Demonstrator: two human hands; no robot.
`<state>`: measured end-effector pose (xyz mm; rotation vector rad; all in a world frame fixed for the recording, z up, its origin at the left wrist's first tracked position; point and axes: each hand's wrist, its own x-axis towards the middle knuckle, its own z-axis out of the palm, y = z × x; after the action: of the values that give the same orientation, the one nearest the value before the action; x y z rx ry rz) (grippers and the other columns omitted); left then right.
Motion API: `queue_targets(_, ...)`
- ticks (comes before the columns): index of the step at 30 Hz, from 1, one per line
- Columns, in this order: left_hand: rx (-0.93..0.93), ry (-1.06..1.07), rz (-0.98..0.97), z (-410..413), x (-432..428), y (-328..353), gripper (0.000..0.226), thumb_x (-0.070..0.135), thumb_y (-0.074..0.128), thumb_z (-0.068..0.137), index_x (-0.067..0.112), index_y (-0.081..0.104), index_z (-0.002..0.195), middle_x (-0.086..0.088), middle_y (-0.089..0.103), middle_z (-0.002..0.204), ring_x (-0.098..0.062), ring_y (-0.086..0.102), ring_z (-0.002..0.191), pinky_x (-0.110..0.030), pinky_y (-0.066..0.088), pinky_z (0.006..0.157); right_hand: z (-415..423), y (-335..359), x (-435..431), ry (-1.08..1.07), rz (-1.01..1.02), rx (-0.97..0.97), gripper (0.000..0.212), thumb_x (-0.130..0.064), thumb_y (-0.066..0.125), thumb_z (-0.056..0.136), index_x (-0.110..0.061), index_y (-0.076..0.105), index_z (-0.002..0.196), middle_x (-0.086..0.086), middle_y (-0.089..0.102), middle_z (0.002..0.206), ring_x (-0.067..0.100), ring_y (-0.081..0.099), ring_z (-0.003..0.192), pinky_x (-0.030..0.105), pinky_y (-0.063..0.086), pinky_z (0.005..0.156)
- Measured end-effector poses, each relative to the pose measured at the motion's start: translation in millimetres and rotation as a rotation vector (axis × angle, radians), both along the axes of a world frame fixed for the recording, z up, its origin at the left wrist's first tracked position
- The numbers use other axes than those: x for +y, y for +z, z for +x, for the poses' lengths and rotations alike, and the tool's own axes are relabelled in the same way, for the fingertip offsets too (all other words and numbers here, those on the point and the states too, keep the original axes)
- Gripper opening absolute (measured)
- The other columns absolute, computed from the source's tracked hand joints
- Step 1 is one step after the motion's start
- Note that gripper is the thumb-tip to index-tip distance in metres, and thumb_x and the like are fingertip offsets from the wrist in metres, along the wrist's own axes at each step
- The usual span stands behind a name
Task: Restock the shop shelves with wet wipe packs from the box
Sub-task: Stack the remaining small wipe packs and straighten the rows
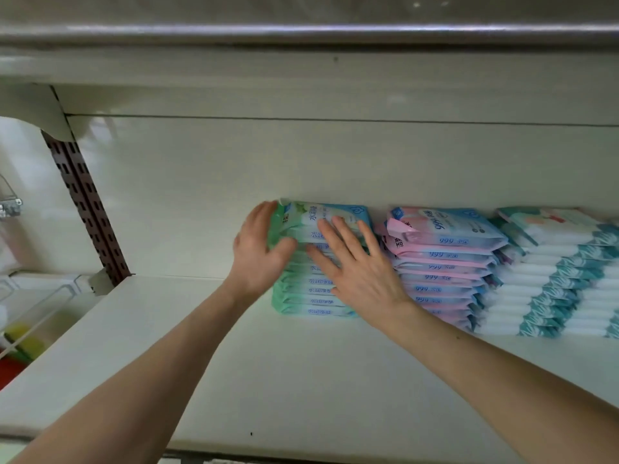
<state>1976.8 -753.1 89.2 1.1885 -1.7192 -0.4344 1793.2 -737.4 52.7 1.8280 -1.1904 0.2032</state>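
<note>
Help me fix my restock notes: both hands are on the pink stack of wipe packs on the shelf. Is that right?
Not the pink stack: the head view shows both hands on the green stack beside it on the shelf. The left hand grips its left end; the right hand lies flat on its front.
</note>
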Motion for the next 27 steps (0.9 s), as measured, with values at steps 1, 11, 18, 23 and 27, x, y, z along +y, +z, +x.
queue_targets(1,0.262,0.006,0.152,2.4,-0.3,0.6,0.07,0.047,0.05,0.08,0.019,0.038,0.144,0.0,0.037,0.149,-0.015,0.035,0.134,-0.033,0.027,0.109,1.6,0.7,2.1,-0.001,0.0,-0.009,0.084,-0.023,0.081,0.063,-0.02,0.047,0.14,0.019,0.03,0.153,0.038,0.03,0.14,0.057,0.018,0.112)
queue_targets(11,0.629,-0.326,1.101,-15.7,-0.3,10.6,0.085,0.086,0.029,0.074,0.02,0.08,0.09,-0.01,0.073,0.105,-0.032,0.071,0.089,-0.046,0.051,0.077,-2.4,8.5,15.6,0.001,0.004,-0.037,0.075,-0.005,0.069,0.061,-0.017,0.053,0.134,0.019,0.036,0.15,0.037,0.036,0.137,0.058,0.025,0.11)
queue_targets(18,0.591,-0.411,1.102,-29.4,1.0,12.3,0.088,0.086,0.024,0.078,0.018,0.08,0.087,-0.01,0.073,0.105,-0.031,0.072,0.087,-0.046,0.056,0.07,-17.0,16.4,25.5,-0.014,0.053,-0.045,0.073,0.0,0.043,0.063,-0.016,0.055,0.133,0.02,0.038,0.148,0.037,0.04,0.135,0.056,0.035,0.106)
queue_targets(23,0.596,-0.437,1.14,-32.1,-1.6,9.1,0.087,0.086,0.029,0.075,0.018,0.078,0.099,-0.011,0.069,0.115,-0.034,0.069,0.098,-0.05,0.053,0.081,-21.4,22.9,28.8,-0.046,0.119,-0.021,0.086,0.0,0.075,0.055,-0.015,0.051,0.136,0.021,0.034,0.15,0.038,0.036,0.136,0.056,0.029,0.108)
queue_targets(27,0.464,-0.094,0.9,-23.8,-5.4,13.4,0.06,0.067,0.041,0.086,0.019,0.059,0.116,0.002,0.055,0.116,-0.022,0.049,0.112,-0.045,0.038,0.101,-18.2,27.4,33.9,-0.038,0.174,-0.062,0.084,0.003,0.073,0.056,-0.014,0.052,0.135,0.022,0.032,0.151,0.039,0.034,0.137,0.057,0.026,0.109)
